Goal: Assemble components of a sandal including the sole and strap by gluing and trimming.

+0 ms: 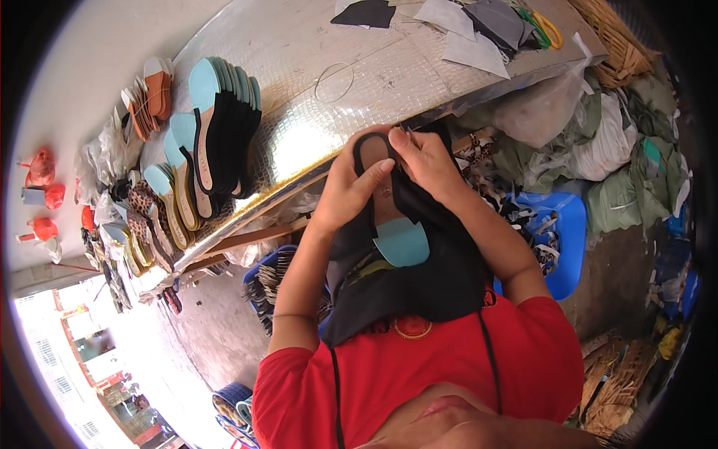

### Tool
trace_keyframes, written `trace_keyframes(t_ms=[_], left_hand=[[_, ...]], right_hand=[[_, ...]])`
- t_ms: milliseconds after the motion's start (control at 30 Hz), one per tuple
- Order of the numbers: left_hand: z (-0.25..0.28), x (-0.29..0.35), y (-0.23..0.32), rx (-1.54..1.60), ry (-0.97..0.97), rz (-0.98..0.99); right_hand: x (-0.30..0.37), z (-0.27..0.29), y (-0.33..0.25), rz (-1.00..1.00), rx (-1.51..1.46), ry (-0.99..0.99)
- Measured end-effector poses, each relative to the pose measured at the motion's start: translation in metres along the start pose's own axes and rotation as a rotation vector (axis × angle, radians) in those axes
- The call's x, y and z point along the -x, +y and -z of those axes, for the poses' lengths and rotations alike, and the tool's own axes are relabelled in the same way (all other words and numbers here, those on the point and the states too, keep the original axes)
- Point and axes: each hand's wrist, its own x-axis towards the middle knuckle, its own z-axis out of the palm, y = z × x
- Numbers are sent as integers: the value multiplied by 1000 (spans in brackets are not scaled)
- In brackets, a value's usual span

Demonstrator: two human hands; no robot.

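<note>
A shoe insole (388,198) lies between my hands above my dark apron (419,303). It has a tan heel end edged in black and a light blue toe end pointing toward me. My left hand (351,183) grips its left side, with the thumb laid across the tan face. At the heel end my right hand (428,165) is closed, its thumb and finger pinching the black edging. Something dark and thin shows by the right fingers, too small to name. The fingers under the insole are hidden.
Stacked blue-toed insoles (224,127) stand on the workbench (299,112) to the left, with leopard and gold-edged ones nearby. Fabric scraps (467,56) and green-and-yellow-handled scissors (550,30) lie at the far right. A blue bin (570,247) of scraps stands on the floor, beside heaped sacks (628,165).
</note>
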Motion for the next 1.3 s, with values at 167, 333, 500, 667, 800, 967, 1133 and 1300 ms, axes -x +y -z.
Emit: trace_keyframes(t_ms=[167,333,500,667,800,967,1133,1300], left_hand=[[-11,-1,-1,86,114,-31],[-15,-6,-1,136,216,124],[-17,-6,-1,158,272,203],[-10,-5,-12,-71,450,147],[22,0,-12,-229,502,213],[37,26,27,-1140,265,-539],[59,56,9,-1519,-289,-797],[111,40,28,-1341,530,-236]], right_hand=[[-6,-9,-7,271,148,-34],[24,-4,20,159,275,-93],[57,14,59,288,618,-283],[70,10,60,106,359,-193],[49,10,45,71,380,-178],[24,30,2,135,634,-209],[14,17,-10,110,410,-508],[-7,45,-21,-83,17,-170]])
